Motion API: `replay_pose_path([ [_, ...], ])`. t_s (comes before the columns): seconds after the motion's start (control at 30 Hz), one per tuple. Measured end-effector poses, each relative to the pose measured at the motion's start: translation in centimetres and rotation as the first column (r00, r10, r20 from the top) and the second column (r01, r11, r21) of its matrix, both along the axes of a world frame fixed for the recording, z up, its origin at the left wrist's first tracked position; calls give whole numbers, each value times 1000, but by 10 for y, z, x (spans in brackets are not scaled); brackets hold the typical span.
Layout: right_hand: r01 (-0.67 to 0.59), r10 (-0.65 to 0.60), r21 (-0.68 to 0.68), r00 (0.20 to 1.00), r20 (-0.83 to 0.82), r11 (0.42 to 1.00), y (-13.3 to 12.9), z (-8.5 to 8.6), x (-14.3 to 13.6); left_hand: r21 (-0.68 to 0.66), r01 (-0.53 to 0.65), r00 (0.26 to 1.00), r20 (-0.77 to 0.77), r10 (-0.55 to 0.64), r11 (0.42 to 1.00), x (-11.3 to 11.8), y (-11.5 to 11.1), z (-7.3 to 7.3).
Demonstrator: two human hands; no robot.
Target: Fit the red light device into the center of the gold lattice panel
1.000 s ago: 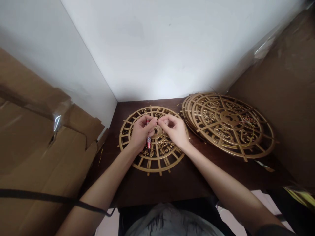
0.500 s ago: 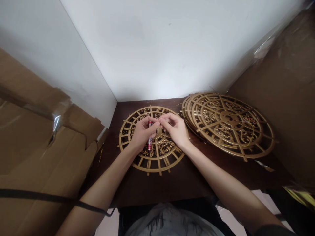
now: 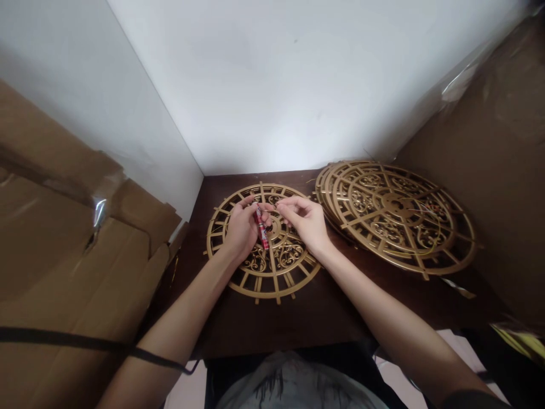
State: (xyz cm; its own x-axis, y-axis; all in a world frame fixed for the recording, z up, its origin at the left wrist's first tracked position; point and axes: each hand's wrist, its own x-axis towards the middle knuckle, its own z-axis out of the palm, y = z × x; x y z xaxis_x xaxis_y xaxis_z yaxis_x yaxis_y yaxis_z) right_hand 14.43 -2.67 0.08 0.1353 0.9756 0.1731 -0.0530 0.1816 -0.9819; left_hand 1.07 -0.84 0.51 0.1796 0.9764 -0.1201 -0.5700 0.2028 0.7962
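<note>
A round gold openwork wheel (image 3: 276, 294) with scroll patterns lies flat on the dark table, under both hands. My left hand (image 3: 243, 230) is closed over its left-centre part, holding a slim red patterned pen-like tube (image 3: 262, 228) that slants down toward me. Close by on the right, my right hand (image 3: 307, 222) pinches thumb and forefinger together above the wheel's centre. A fine pale line shows between the two hands' fingertips, too thin to tell what it is. The fingertips of the two hands are slightly apart.
Several similar gold wheels (image 3: 395, 204) are stacked at the right. Cardboard (image 3: 63, 255) stands along the left, and a large brown box (image 3: 485, 170) on the right. A white wall (image 3: 272, 85) closes off the back. A black cord (image 3: 85, 339) crosses the lower left.
My fingertips have moved apart from each other. The red tube in my left hand has tilted from nearly upright in view to slanting, its lower end shifting right.
</note>
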Motion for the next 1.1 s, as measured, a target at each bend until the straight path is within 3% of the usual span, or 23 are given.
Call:
replay_pose_path([
  [0.33,44,-47,56,998,42,997,0,-1,2,151,99,983,-167,-74,984,-1,-6,0],
  [0.53,-6,2,84,999,44,996,-2,-1,2,238,179,963,-239,-121,955,-1,-9,-4],
  [1.1,-50,47,104,999,27,993,-2,-1,3,295,201,957,-262,-123,934,0,-11,-3],
])
